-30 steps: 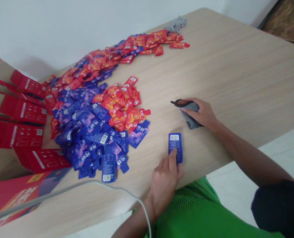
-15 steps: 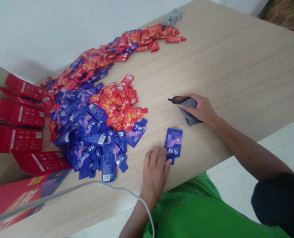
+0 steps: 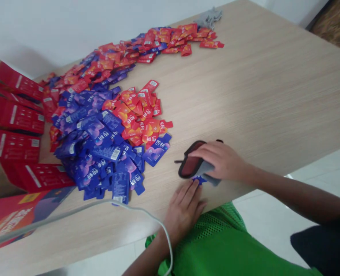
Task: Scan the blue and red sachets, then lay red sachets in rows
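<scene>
Near the table's (image 3: 273, 96) front edge, the right hand (image 3: 221, 161) is gripping a scanner (image 3: 194, 165), fingers clamped, over a blue sachet (image 3: 200, 179). The left hand (image 3: 184, 209) is pinning that sachet with fingers flat and together. A large pile of sachets (image 3: 101, 126) is lying unscanned towards the left edge, so most work looks left.

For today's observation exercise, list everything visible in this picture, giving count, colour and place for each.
Sachets: too many to count, red and blue, heaped across the table's left and far side.
Single sachet: one, blue, mostly hidden under the scanner.
Scanner: one, grey with red window, near edge.
Boxes: several, red, far left.
Cloth: one, grey, far end.
Cable: one, grey, near edge.
Table: one, light wood.
Left hand: flat beside the single sachet.
Right hand: gripping the scanner.
</scene>
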A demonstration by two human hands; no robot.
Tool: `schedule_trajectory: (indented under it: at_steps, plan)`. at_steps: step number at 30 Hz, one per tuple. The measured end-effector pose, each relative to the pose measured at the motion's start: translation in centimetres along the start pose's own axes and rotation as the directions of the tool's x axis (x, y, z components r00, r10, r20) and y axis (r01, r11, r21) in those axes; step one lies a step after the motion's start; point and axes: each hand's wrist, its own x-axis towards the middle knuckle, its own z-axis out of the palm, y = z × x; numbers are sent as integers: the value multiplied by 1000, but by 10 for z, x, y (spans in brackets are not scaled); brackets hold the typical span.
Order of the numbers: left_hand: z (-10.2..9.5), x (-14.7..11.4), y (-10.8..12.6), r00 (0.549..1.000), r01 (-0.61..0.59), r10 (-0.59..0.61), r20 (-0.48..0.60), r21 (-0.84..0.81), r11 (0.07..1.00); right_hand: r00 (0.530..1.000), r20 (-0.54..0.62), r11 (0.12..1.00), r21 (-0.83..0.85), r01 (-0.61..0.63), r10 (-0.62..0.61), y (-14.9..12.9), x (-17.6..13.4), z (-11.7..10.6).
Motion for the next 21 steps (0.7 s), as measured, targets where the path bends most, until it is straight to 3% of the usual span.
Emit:
schedule_trajectory:
  at_steps: [3,6,9,13,17,19,21]
  plan:
    - [-1,0,3,1000,29,-29,4,-16,999,983,151,993,-33,114,-108,-14,-10,27]
    - [-1,0,6,1000,16,-16,-3,21,1000,986,153,996,-54,74,-65,5,-8,39]
    - [-1,1,7,1000,-3,4,-17,59,998,990,121,987,-149,-53,71,44,9,32]
    - [-1,1,8,1000,18,-17,-16,70,997,981,9,956,-226,-189,196,78,30,-2]
    - [1,1,11,999,42,-40,-37,61,997,947,-201,955,-111,-277,251,52,28,-29]
    - [2,0,12,998,46,-44,-43,53,998,975,-137,980,-68,-188,177,24,17,-24]
    - [3,-1,12,997,64,-63,-34,30,997,999,22,999,-44,-29,30,-3,3,-6]
